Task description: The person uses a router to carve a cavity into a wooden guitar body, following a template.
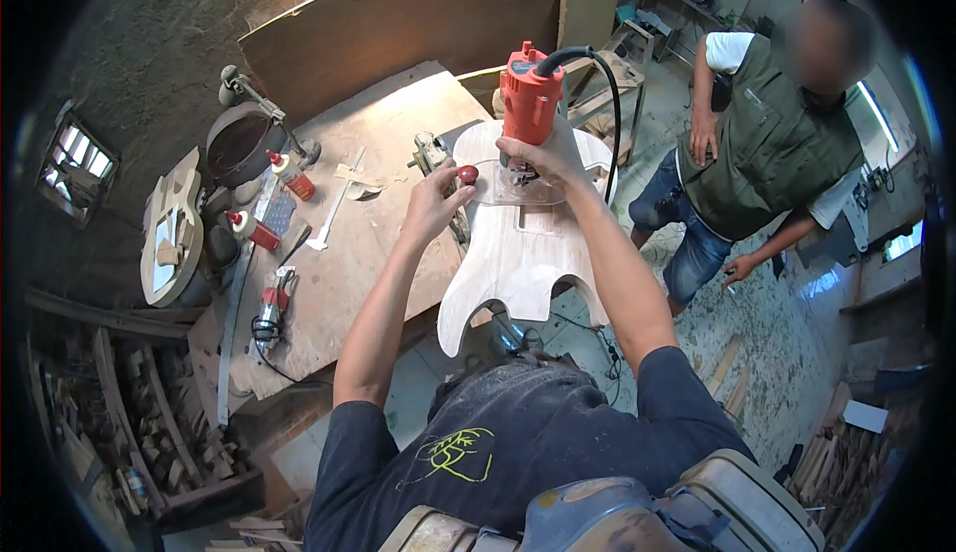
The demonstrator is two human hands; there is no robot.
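Here we see the right hand (pixel 546 159) wrapped around the lower housing of an upright orange-red plastic router (pixel 528 99) near the centre of the frame; its thumb lies against the near side, while the other fingers are mostly hidden, so we cannot tell how they sit. Left of it, the left hand (pixel 434 202) has thumb and fingertips closed on a glossy red round knob (pixel 468 175), held right at their tips. The router's clear plastic base plate (pixel 533 192) lies over a pale wooden guitar body (pixel 513 253), between and below both hands. At centre left we find a broad wooden workbench (pixel 368 263) bearing a red-and-grey handheld power tool (pixel 275 301). At upper right stands a co-worker in a dark green vest (pixel 762 134).
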